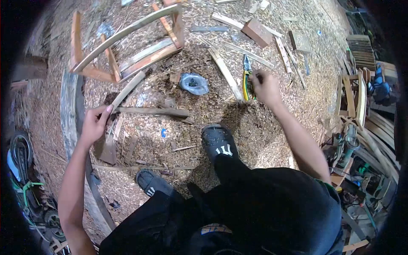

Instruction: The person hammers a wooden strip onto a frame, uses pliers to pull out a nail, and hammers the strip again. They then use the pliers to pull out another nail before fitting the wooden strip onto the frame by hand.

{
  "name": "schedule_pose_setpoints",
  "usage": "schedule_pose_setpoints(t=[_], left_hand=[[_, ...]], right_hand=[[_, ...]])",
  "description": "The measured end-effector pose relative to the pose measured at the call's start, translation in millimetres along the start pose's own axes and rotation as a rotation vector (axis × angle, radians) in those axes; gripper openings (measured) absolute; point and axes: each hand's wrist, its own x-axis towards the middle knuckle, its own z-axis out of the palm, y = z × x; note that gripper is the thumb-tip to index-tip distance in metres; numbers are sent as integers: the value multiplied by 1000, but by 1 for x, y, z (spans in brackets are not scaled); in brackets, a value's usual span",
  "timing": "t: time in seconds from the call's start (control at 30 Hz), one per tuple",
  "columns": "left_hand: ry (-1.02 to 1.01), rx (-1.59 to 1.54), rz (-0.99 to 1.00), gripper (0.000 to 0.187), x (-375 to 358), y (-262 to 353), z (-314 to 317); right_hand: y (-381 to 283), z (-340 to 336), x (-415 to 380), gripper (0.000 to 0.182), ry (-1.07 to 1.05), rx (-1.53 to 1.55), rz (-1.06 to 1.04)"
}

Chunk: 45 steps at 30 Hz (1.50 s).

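Observation:
My left hand (96, 123) is closed on a thin wooden strip (128, 90), which slants up and away toward the wooden frame. A darker wooden stick (153, 111) lies just right of that hand's fingertips. On the right, my right hand (267, 88) has its fingers curled at the handles of pliers (245, 78) with yellow-green grips. The pliers' jaws point away from me, and the fingers partly cover one handle. Left of the pliers lies a pale wooden strip (226, 75). A clear plastic bag (194, 83) with small dark pieces in it sits between my hands.
A wooden frame (127, 32) stands at the upper left. Wood blocks (256, 32) and offcuts lie on the chip-covered ground (272, 144). A long plank (70, 106) runs along the left. Piled lumber and tools (357, 144) fill the right edge. My sandalled feet (219, 142) are below.

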Motion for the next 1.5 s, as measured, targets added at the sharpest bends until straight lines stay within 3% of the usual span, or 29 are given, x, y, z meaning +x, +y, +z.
schedule_pose_setpoints(t=[0.07, 0.13, 0.27, 0.33, 0.5, 0.6, 0.63, 0.67, 0.73, 0.8, 0.9, 1.07, 1.13, 1.17, 1.2, 1.27, 1.3, 1.33, 1.4, 1.47, 1.5], left_hand=[[-4, 75, 67, 34, 21, 11, 8], [-51, -62, -101, 35, 36, 31, 21], [-79, -19, 50, 37, 58, 34, 41], [-68, -31, 42, 38, 62, 42, 50], [-91, -126, -63, 38, 62, 52, 63], [-112, -186, -87, 37, 61, 45, 62], [-125, -208, -103, 37, 60, 48, 62], [-136, -230, -116, 37, 59, 51, 61], [-130, -252, -113, 38, 56, 54, 57], [-168, -310, -125, 40, 52, 55, 55], [-183, -360, -101, 43, 47, 51, 53], [-232, -423, -70, 42, 34, 55, 44], [-211, -421, -67, 43, 30, 52, 40], [-210, -446, -69, 44, 27, 50, 38], [-209, -472, -70, 44, 23, 50, 36], [-188, -475, -110, 45, 15, 47, 33], [-192, -470, -100, 45, 12, 48, 30], [-196, -466, -89, 45, 9, 49, 28], [-198, -501, -94, 46, 3, 50, 24], [-188, -512, -82, 45, -2, 49, 20], [-180, -511, -83, 45, -6, 48, 17]], right_hand=[[12, 30, -6, 31, 97, -102, -72], [5, 40, -9, 36, 129, -113, -68], [17, 46, 4, 43, 321, -20, -122], [18, 35, 8, 40, 151, 12, 10], [19, 25, 5, 46, -56, 27, 88], [19, 19, 10, 35, -229, 660, 368], [12, 11, 5, 29, -214, 490, 209], [9, 10, 1, 29, -222, 494, 199], [-7, 3, -9, 33, -424, 846, -58], [-33, 0, -24, 39, -449, 901, -76], [-53, 2, -31, 60, -695, 940, -60], [-93, 13, -42, 55, -695, 951, -134], [-106, 17, -43, 48, -602, 849, -355], [-106, 18, -33, 62, -554, 645, -630], [-111, 17, -35, 62, -565, 643, -638], [-125, 10, -42, 55, -761, 894, -487], [-120, 7, -39, 52, -945, 767, -164], [-121, 15, -40, 52, -949, 761, -167], [-126, 36, -46, 55, -1053, 1330, -119], [-139, 37, -45, 58, -1100, 1300, -106], [-147, 41, -46, 46, -1097, 1258, -116]])
